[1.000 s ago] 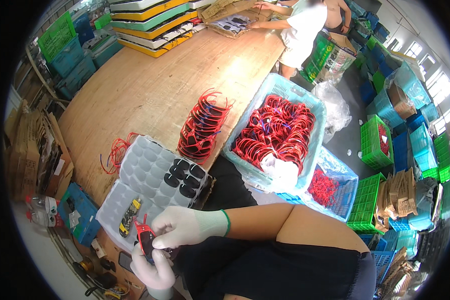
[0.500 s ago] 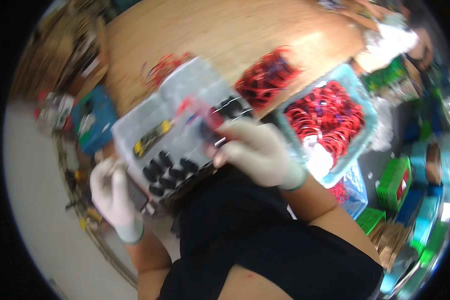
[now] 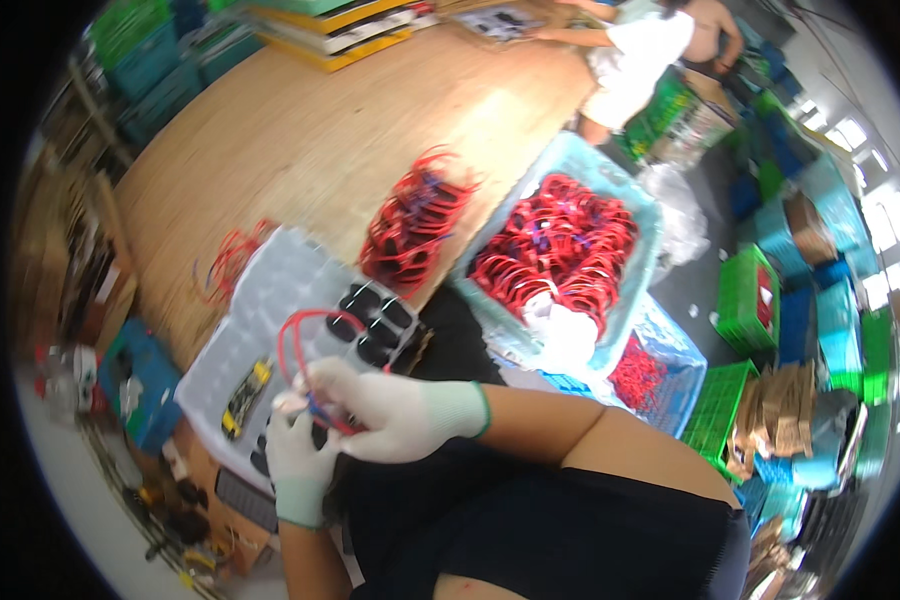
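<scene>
Both hands wear white knitted gloves and meet over the lower edge of a pale compartment tray (image 3: 305,265). My right hand (image 3: 395,412) is closed on a looped red wire (image 3: 292,335) with some blue strands, its loop rising above the fingers. My left hand (image 3: 300,460) pinches at the same wire from below; its fingertips touch the right hand and partly hide what is between them. Several black oval pieces (image 3: 375,318) sit in the tray's cells on the right, others by the left hand. A yellow-and-black hand tool (image 3: 246,400) lies in the tray.
A bundle of red wires (image 3: 420,220) lies on the wooden table (image 3: 300,130) beyond the tray. To the right stands a light-blue crate (image 3: 638,230) full of red wire loops. A blue bin (image 3: 135,385) is at the left. Another person (image 3: 630,50) works at the far edge.
My left hand has moved right, and my right hand has moved left and down, so they now meet at the red wire. The view has shifted, showing more of the table's far side.
</scene>
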`<move>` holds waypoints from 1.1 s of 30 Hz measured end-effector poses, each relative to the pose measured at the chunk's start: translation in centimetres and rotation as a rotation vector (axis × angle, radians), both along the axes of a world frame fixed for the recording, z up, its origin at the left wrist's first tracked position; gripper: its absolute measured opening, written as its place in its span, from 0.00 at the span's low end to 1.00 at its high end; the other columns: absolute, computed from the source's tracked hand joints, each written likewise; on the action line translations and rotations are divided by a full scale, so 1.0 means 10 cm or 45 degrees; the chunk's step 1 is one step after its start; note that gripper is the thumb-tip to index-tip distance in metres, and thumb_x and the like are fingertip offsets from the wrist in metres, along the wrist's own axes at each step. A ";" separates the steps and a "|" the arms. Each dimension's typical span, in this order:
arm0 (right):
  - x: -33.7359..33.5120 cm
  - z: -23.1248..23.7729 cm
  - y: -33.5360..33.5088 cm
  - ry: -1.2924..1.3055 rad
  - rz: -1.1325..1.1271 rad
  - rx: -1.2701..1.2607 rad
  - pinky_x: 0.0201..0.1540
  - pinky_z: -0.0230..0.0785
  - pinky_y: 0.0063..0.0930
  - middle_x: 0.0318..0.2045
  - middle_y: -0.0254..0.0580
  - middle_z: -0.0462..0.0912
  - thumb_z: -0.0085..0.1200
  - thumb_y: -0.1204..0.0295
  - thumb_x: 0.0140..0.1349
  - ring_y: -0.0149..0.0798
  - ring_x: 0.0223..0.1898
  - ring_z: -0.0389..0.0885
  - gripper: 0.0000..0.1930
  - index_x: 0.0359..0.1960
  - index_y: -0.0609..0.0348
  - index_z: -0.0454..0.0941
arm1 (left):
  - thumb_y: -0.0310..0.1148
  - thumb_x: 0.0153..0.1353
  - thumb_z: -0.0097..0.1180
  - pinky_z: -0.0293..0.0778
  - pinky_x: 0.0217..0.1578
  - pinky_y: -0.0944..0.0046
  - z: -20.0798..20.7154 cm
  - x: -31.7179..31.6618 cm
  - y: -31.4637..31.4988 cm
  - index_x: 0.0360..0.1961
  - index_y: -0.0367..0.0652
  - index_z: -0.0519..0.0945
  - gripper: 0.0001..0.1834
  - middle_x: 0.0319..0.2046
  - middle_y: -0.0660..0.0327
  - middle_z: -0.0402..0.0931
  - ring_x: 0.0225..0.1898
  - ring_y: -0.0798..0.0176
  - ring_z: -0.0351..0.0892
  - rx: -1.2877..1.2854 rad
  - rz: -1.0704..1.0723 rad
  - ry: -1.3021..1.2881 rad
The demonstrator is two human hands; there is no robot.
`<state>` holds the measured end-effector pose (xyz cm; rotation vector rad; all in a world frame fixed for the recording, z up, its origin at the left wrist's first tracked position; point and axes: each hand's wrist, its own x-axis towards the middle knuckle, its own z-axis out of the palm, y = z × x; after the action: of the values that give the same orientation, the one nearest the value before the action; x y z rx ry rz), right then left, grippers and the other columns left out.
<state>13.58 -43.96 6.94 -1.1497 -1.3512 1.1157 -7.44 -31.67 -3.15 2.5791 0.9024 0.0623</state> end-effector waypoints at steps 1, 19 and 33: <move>0.01 0.01 0.01 0.002 0.036 -0.072 0.49 0.73 0.36 0.45 0.52 0.76 0.54 0.80 0.61 0.44 0.43 0.80 0.33 0.67 0.58 0.54 | 0.42 0.49 0.72 0.72 0.54 0.45 0.06 0.00 0.03 0.53 0.42 0.81 0.30 0.54 0.47 0.74 0.56 0.39 0.74 -0.055 -0.007 -0.005; -0.15 -0.12 0.09 -0.154 -0.062 0.116 0.41 0.71 0.39 0.33 0.52 0.81 0.55 0.75 0.60 0.52 0.37 0.82 0.15 0.49 0.61 0.71 | 0.21 0.61 0.59 0.73 0.45 0.67 0.82 -0.07 -0.11 0.54 0.39 0.71 0.20 0.39 0.59 0.76 0.38 0.67 0.76 -1.134 0.204 -1.078; -0.15 0.09 0.09 0.207 0.199 -0.248 0.37 0.76 0.29 0.24 0.44 0.84 0.52 0.69 0.69 0.39 0.27 0.85 0.09 0.39 0.64 0.79 | 0.48 0.78 0.41 0.75 0.33 0.57 0.73 0.02 -0.35 0.56 0.32 0.71 0.25 0.37 0.52 0.77 0.29 0.56 0.77 -1.876 0.369 -1.432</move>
<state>12.05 -43.07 7.88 -1.0787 -1.2421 1.4487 -7.28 -35.21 4.15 0.7704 0.4673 0.5887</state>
